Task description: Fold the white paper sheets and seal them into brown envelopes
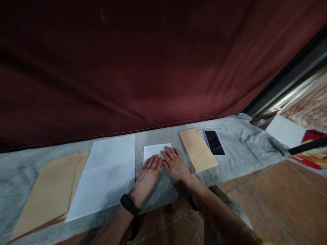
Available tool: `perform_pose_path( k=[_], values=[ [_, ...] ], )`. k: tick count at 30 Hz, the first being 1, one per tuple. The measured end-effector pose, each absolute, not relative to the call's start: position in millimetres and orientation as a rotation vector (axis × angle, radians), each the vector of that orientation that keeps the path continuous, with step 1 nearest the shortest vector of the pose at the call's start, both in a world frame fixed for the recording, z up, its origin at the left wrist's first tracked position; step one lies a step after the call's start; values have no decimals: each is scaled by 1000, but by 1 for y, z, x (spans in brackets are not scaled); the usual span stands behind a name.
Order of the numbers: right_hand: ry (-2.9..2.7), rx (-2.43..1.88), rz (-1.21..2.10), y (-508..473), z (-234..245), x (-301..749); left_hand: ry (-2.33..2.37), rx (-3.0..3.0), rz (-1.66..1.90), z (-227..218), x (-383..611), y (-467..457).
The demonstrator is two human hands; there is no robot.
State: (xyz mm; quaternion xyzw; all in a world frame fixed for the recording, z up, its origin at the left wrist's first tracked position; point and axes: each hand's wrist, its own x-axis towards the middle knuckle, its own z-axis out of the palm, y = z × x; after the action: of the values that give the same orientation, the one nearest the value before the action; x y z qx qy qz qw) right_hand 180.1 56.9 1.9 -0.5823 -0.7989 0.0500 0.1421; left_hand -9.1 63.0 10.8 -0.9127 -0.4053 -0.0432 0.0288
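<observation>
left hand (149, 173) and right hand (176, 166) side by side, palms down, fingers extended over small white paper (152, 149), gripping nothing. paper lies on grey cloth (237, 146), between large creased white sheet (108, 170) and brown envelope (198, 149); smartphone (214, 143) just beyond envelope, on right. more brown envelopes (49, 185) far left.

A small white paper (152, 149) lies flat on grey cloth (240, 139).
Its visible face is plain, with a straight far edge running left to right and crisp far corners; the near part is mostly hidden from sight.
</observation>
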Motion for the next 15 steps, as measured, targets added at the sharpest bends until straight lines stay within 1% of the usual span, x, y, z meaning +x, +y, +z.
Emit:
perform_pose_path(
  k=[5, 15],
  values=[
    [-2321, -1658, 143, 56, 2, 186, -1369, -2717, -153, 11, -14, 61],
    [-2389, -1606, 83, 56, 7, 182, -1407, -2815, 7, 30, -18, 66]
  ],
)
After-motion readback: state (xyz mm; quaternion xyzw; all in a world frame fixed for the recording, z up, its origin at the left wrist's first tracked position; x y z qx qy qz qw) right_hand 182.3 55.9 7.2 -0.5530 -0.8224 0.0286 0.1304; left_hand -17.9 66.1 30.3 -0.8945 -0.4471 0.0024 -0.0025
